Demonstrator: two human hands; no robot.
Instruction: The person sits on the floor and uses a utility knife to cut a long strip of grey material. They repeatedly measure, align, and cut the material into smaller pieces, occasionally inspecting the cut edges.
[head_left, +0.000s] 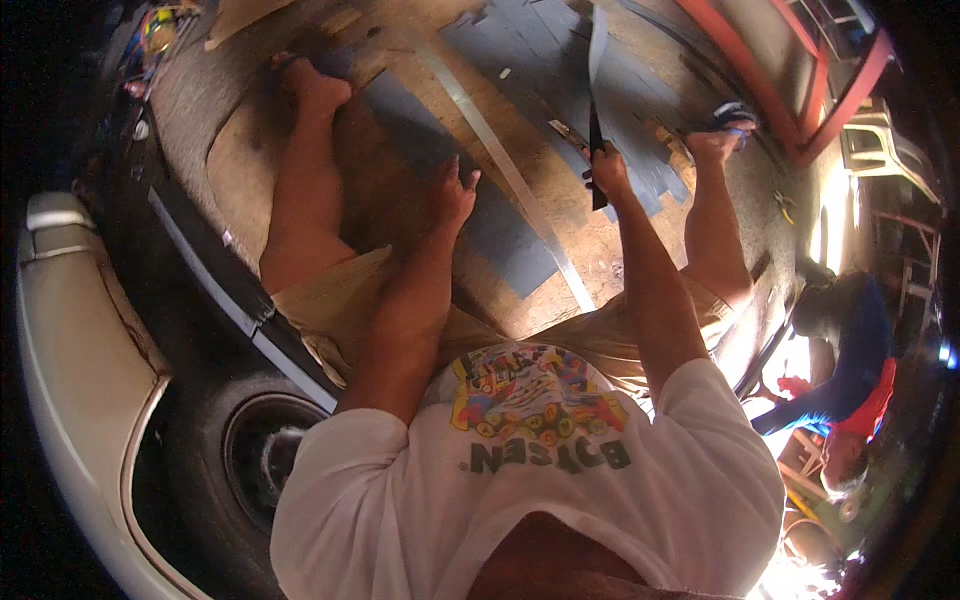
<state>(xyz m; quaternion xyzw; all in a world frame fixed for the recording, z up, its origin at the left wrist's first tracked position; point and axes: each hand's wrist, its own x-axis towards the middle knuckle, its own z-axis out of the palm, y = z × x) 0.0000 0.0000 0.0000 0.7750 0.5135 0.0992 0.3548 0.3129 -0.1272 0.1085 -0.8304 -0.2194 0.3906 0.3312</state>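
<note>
My right hand (pixel 608 172) is closed around a long, thin dark strip (pixel 597 75). The strip stands up from the fist, and its short lower end sticks out below. Just left of that fist is a small slim tool-like piece (pixel 566 130); whether my fingers touch it I cannot make out. My left hand (pixel 457 192) hovers over dark grey sheet material (pixel 410 120), its visible fingers apart and nothing seen in them. Between my hands a long, straight metallic bar (pixel 480 130) lies across the brown board (pixel 548 205). More grey sheet (pixel 520 60) lies beyond it.
My legs are spread on both sides of the board. At the left stand a wheel (pixel 265 445) and a pale vehicle panel (pixel 85 370). A red metal frame (pixel 770 90) and a plastic chair (pixel 875 140) are at the far right. Another person (pixel 850 350) bends at right.
</note>
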